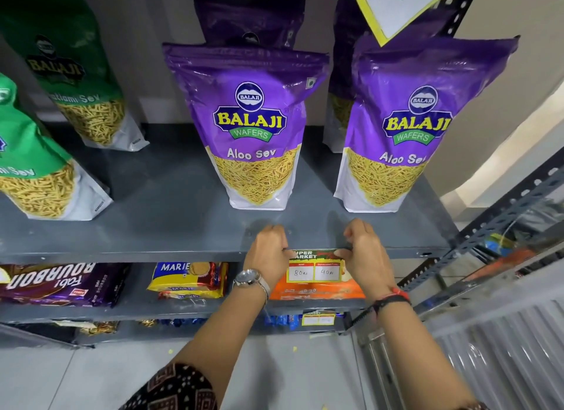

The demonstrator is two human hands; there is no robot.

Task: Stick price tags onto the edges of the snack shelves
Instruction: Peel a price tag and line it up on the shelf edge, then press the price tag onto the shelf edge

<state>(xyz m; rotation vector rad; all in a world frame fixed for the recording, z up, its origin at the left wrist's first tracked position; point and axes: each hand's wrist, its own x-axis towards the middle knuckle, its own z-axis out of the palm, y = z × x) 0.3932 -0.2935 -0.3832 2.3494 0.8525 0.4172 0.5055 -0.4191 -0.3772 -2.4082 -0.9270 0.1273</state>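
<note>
Both hands, left and right, pinched the price tag by its upper corners against the grey shelf edge; it showed a green "SUPER MARKET" header and two white boxes (handwritten 80 and 40).

Two purple pouches, one mid-frame and one to the right, both say "BALAJI WAFERS" and "Aloo Sev", the right one's last letter cut off. The green pouch upper left reads "BALAJI" and "...tlami Sev". The price tag at center says "SUPER MARKET", handwritten "80" and "40". Lower left, a purple pack reads "BOURBON" upside down, and the yellow pack says "MARIE". The tag at the top shows "80".
</note>
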